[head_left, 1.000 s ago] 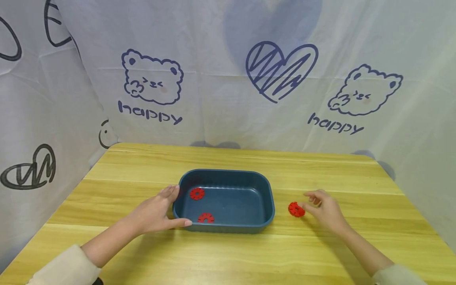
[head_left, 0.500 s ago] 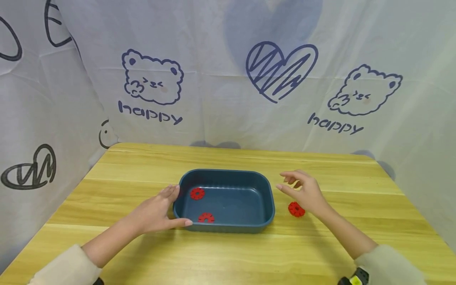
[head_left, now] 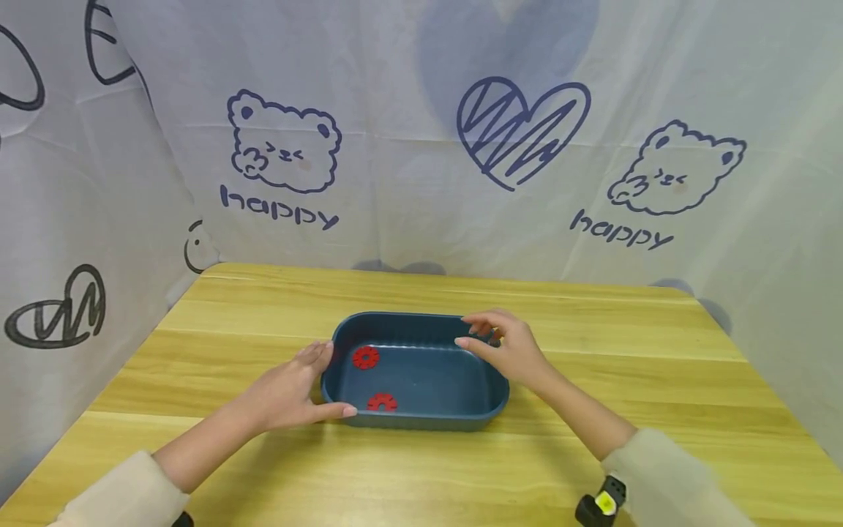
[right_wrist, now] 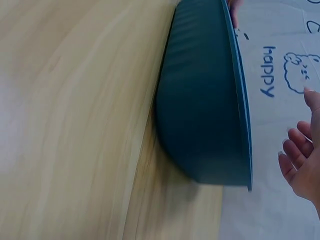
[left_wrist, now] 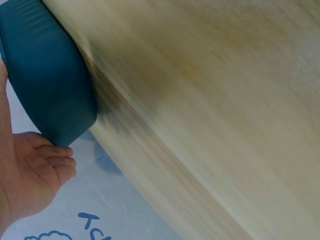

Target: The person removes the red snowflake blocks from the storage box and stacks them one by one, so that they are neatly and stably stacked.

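Note:
A dark blue plastic storage box sits on the table. My left hand grips its left end, the thumb along the front rim and the fingers at the left side. In the left wrist view, those fingers lie against the outer wall. Two red notched discs lie inside: a rear disc and a front disc partly hidden by the near wall. Above the box's right end hovers my right hand, thumb and fingers apart and loosely bent, nothing visible between them. The forearm covers the spot where another red disc lay.
The wooden table extends around the box. A white cloth printed with bears, hearts and "happy" hangs behind its far edge. A black strap with a yellow patch hangs below the right sleeve.
My right hand has moved left from beside the third red disc to above the box, and its forearm now hides that disc's place. The left hand and the box have stayed put.

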Demonstrator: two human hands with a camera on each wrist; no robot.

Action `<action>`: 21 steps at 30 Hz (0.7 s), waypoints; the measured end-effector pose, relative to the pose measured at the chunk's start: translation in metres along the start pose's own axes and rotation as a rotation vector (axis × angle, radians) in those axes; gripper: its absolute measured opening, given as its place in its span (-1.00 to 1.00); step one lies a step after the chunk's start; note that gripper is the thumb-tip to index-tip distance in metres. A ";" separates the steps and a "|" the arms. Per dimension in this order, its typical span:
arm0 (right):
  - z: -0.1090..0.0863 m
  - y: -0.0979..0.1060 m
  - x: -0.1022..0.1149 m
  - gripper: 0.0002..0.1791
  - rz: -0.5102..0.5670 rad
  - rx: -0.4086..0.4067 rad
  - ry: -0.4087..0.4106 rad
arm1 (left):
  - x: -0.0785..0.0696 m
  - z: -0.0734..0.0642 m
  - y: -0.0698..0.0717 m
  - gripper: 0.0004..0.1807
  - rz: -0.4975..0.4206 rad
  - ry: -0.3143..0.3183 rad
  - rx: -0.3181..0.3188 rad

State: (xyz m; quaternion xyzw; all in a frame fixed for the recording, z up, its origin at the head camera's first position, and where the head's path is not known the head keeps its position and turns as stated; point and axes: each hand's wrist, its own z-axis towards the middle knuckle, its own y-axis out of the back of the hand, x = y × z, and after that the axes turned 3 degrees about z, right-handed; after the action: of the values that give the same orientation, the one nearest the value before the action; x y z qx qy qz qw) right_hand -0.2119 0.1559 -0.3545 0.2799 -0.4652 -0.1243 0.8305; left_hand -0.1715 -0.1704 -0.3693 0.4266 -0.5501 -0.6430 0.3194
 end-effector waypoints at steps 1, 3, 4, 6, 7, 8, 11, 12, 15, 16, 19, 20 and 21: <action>0.001 -0.003 0.001 -0.65 0.006 0.011 0.004 | 0.000 0.000 0.000 0.14 0.000 -0.001 0.000; 0.003 -0.008 0.002 -0.66 0.017 0.030 0.003 | 0.000 0.000 0.000 0.14 -0.004 -0.004 -0.002; 0.004 -0.011 0.003 -0.65 0.025 0.040 -0.005 | 0.000 0.000 0.000 0.14 -0.004 -0.005 -0.003; 0.006 -0.016 0.004 -0.65 0.039 0.059 -0.013 | 0.000 0.000 0.000 0.14 -0.005 -0.007 -0.005; 0.007 -0.020 0.004 -0.65 0.050 0.068 -0.014 | 0.000 0.000 0.000 0.14 -0.005 -0.007 -0.005; 0.008 -0.023 0.005 -0.66 0.057 0.076 -0.016 | 0.000 0.000 0.000 0.14 -0.005 -0.007 -0.005; 0.011 -0.033 0.007 -0.66 0.081 0.102 -0.021 | 0.000 0.000 0.000 0.14 -0.001 -0.007 -0.009; 0.012 -0.036 0.008 -0.66 0.088 0.110 -0.022 | 0.000 0.000 0.000 0.13 0.001 -0.007 -0.010; 0.014 -0.045 0.011 -0.67 0.104 0.137 -0.026 | 0.000 -0.001 0.000 0.13 0.004 -0.008 -0.012; 0.015 -0.048 0.011 -0.67 0.110 0.148 -0.023 | 0.000 0.000 -0.001 0.13 0.004 -0.008 -0.013; 0.017 -0.056 0.011 -0.65 0.112 0.178 -0.006 | 0.000 0.000 -0.002 0.12 0.003 -0.006 -0.015; 0.017 -0.059 0.011 -0.65 0.110 0.189 -0.002 | 0.000 0.000 -0.003 0.12 0.003 -0.005 -0.014; 0.018 -0.061 0.010 -0.64 0.109 0.202 0.001 | 0.000 0.001 -0.003 0.12 0.004 -0.005 -0.015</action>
State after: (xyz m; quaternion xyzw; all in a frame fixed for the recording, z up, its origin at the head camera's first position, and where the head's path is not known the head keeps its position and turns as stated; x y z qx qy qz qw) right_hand -0.2178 0.0952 -0.3755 0.3363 -0.4894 -0.0313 0.8040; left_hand -0.1721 -0.1699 -0.3723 0.4213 -0.5469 -0.6477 0.3224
